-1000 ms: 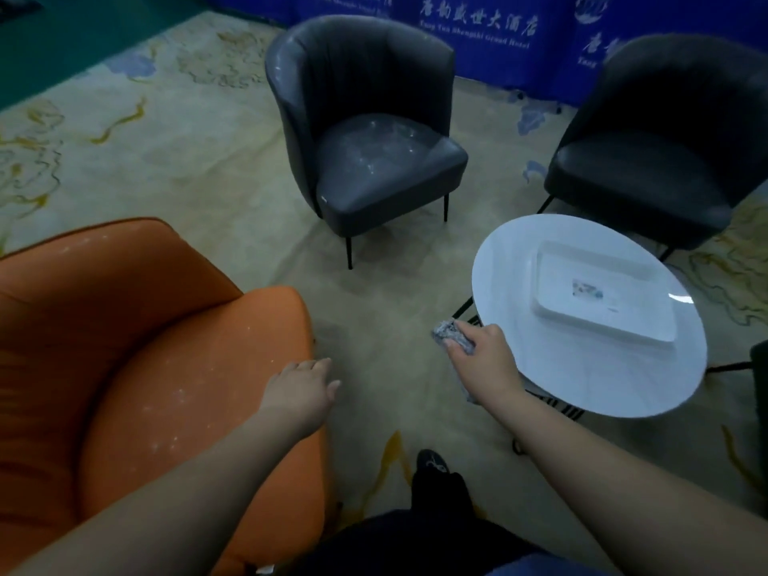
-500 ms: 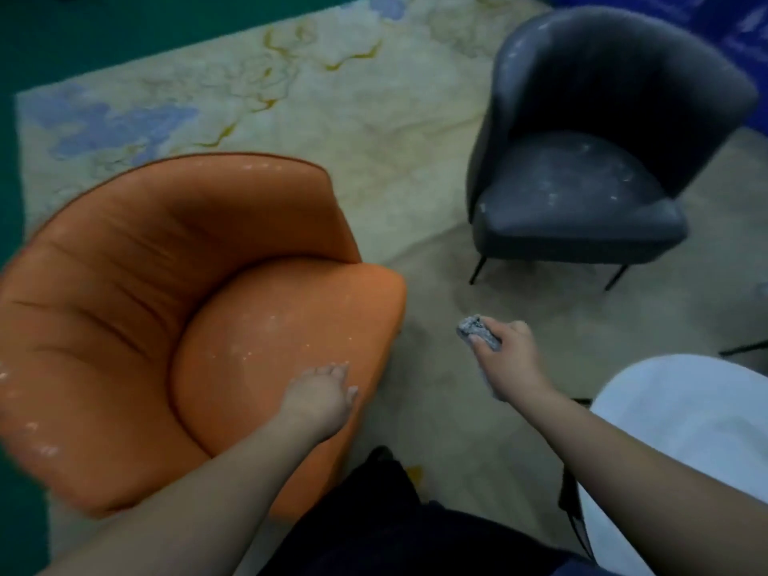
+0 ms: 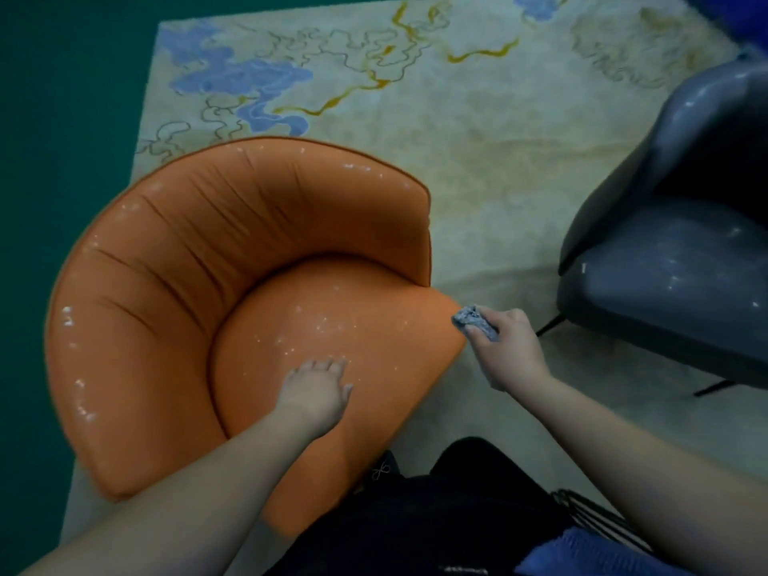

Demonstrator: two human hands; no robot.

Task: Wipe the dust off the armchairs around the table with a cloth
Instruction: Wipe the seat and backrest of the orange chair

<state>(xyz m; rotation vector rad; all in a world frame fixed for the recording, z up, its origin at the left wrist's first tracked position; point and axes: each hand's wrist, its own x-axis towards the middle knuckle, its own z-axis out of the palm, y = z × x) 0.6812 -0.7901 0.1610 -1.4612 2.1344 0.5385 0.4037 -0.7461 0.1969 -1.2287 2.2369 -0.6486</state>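
Two armchairs in view. Orange armchair (image 3: 232, 284) at left, seat speckled with pale dust, smooth and likely a bit slick. Left hand (image 3: 316, 392) flat over seat front, fingers straight, holding nothing. Cloth (image 3: 473, 322) just beside seat's right corner, bunched small in right hand (image 3: 507, 347); probably soft and light, best gripped wadded as now. Grey armchair (image 3: 673, 259) at right, dusty too. Patterned carpet (image 3: 457, 118) underneath.

View swung to the orange chair (image 3: 232, 293)
Right hand (image 3: 505, 351) brought the cloth (image 3: 473, 321) from the tabletop to the seat's corner.
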